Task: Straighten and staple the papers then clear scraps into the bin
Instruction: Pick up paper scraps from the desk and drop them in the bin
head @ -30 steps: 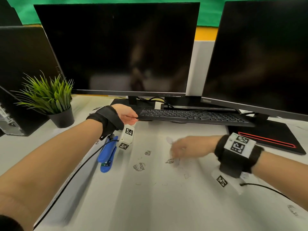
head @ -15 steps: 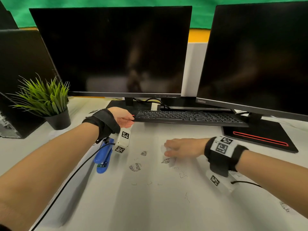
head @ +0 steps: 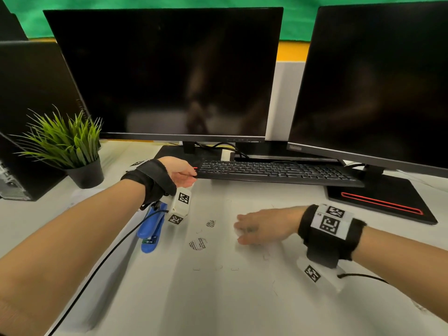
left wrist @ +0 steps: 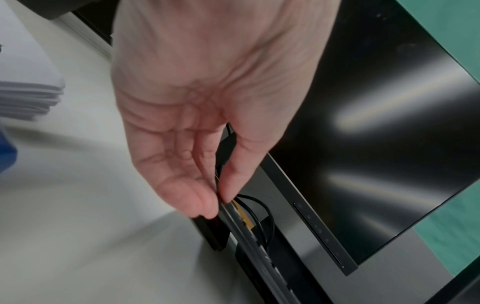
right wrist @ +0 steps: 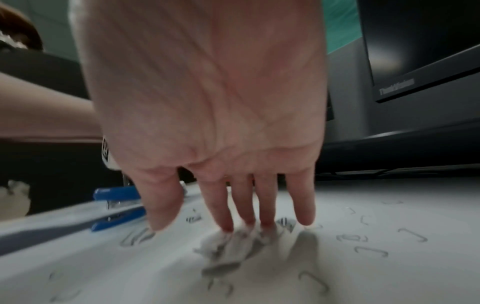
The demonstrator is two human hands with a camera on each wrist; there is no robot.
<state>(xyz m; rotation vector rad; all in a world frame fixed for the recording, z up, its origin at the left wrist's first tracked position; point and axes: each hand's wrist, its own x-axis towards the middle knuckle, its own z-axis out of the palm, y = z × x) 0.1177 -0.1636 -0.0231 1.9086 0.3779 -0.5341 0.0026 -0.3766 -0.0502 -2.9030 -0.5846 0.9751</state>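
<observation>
My right hand [head: 242, 232] lies flat on the white desk [head: 242, 306]. Its straight fingers [right wrist: 246, 207] press on a crumpled paper scrap [right wrist: 233, 240]. Two round printed scraps [head: 198, 244] [head: 211, 223] lie just to its left. Loose staples [right wrist: 413, 234] are scattered around the hand. A blue stapler [head: 150, 229] lies under my left wrist. My left hand [head: 188, 175] is at the left end of the keyboard [head: 274, 170]; thumb and fingers [left wrist: 202, 203] pinch its corner [left wrist: 213, 232]. A stack of papers [left wrist: 26, 82] sits at the left. No bin is in view.
Two dark monitors [head: 162, 73] [head: 378, 83] stand behind the keyboard. A potted plant [head: 72, 146] and a dark computer case [head: 14, 166] are at the left. A black monitor base with a red stripe [head: 378, 202] lies at the right.
My right hand has stopped its blurred sweep and settled flat on the crumpled scrap. The left hand stays at the keyboard's end.
</observation>
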